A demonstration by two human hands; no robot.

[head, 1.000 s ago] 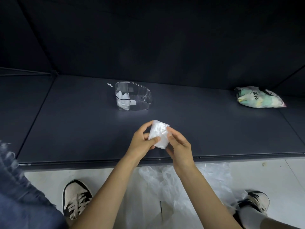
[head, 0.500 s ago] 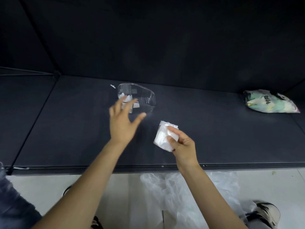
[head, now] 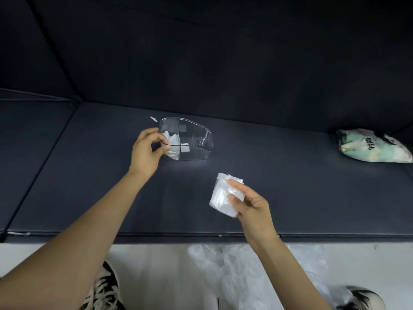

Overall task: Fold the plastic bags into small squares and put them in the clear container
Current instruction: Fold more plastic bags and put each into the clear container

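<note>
Left hand (head: 146, 151) fingers are gripping the left rim of the clear container (head: 190, 139) standing on the table (head: 89, 186). Right hand (head: 251, 205) fingers are pinching the folded plastic bag (head: 220, 195) above the table, near the container.

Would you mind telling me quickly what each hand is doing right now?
Left hand: fingers grip the near left edge of the clear container.
Right hand: pinches the folded plastic bag above the dark surface.

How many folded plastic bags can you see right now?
2 at least: one folded bag pinched in the right hand, and one white wad inside the clear container; others may be hidden there.
</note>
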